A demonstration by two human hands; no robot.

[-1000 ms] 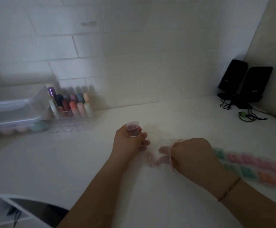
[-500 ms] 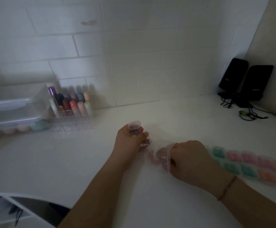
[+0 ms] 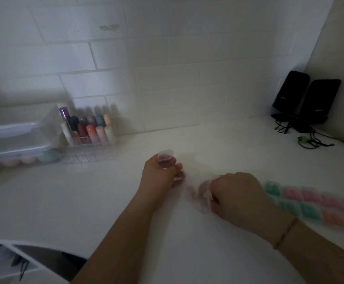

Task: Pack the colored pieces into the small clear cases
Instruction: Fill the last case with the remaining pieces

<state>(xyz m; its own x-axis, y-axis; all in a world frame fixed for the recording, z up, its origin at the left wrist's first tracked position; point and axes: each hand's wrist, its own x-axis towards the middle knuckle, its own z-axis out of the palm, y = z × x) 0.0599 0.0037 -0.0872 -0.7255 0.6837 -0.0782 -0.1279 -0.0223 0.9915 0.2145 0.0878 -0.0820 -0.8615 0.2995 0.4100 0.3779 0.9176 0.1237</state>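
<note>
Left fingers (image 3: 175, 167) pinching a small clear case (image 3: 165, 158) upright mid-tabletop (image 3: 187, 253); right fingers (image 3: 213, 198) clenched on a second clear case (image 3: 205, 198), drawn leftward since a second ago. Reddish pieces (image 3: 190, 192) blurred between hands; packed pastel cases (image 3: 310, 201) by right edge. Packing likely midway.

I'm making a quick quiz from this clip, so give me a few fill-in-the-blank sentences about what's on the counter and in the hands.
1. The left hand holds up a small ____ case.
2. The two speakers in the right back corner are ____ in colour.
3. The rows of teal and pink pieces lie to the ____ of the right hand.
4. The bracelet sits on the ____ wrist.

Missing words: clear; black; right; right
</note>
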